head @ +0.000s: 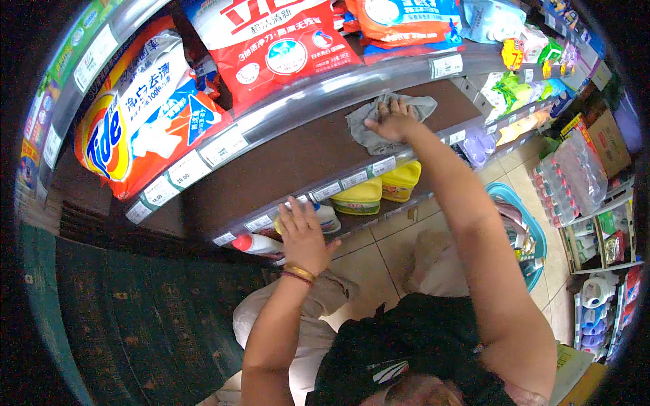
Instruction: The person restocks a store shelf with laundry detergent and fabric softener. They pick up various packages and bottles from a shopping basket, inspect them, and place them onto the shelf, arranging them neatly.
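Observation:
A grey cloth (368,129) lies bunched on a dark brown store shelf board (274,162), with my right hand (393,119) pressed flat on top of it, fingers spread. My left hand (306,238) bears nothing and rests with its fingertips at the shelf's front edge, over the price label strip (325,192). A gold-coloured bracelet and a dark red band circle the left wrist. Below that edge, partly behind the left hand, are a white bottle with a red cap (259,244) and yellow-lidded tubs (358,197).
Above stand a Tide detergent bag (147,111) and a red and white detergent bag (284,51). A teal basket (541,243) holding mixed goods is on the tiled floor to the right. Shrink-wrapped bottles (569,177) and a cardboard box (609,144) stand beyond. Dark green patterned material (137,309) lies left.

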Available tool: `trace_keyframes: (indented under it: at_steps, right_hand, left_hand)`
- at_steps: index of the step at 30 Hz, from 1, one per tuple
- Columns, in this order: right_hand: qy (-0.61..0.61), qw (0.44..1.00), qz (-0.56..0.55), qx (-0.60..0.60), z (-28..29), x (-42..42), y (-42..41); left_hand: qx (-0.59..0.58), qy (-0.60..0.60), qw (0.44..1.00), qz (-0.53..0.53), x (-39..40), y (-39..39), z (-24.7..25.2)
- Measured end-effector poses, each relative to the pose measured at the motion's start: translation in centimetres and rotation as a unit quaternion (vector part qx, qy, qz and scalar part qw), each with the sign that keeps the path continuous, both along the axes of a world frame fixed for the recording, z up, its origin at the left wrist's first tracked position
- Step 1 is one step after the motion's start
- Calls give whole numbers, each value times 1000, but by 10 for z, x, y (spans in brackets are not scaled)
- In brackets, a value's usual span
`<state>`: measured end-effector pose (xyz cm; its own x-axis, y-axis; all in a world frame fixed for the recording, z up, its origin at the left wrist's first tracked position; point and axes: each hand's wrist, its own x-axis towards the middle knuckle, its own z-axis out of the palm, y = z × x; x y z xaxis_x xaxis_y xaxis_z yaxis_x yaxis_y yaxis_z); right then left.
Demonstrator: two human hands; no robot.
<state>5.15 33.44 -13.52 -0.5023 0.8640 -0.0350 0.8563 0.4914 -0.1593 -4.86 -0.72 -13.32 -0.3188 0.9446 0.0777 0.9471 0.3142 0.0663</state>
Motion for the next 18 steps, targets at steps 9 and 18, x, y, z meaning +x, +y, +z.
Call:
trace_keyframes:
  at_steps: [9,18]
  right_hand:
    - [80,906,404,-93,-12,-214,-200]
    - [-86,864,496,-5,-11,-83,-64]
  left_hand:
    - [-12,2,997,-81,-3,16,-49]
    - [-87,5,996,-4,-12,-6,-12]
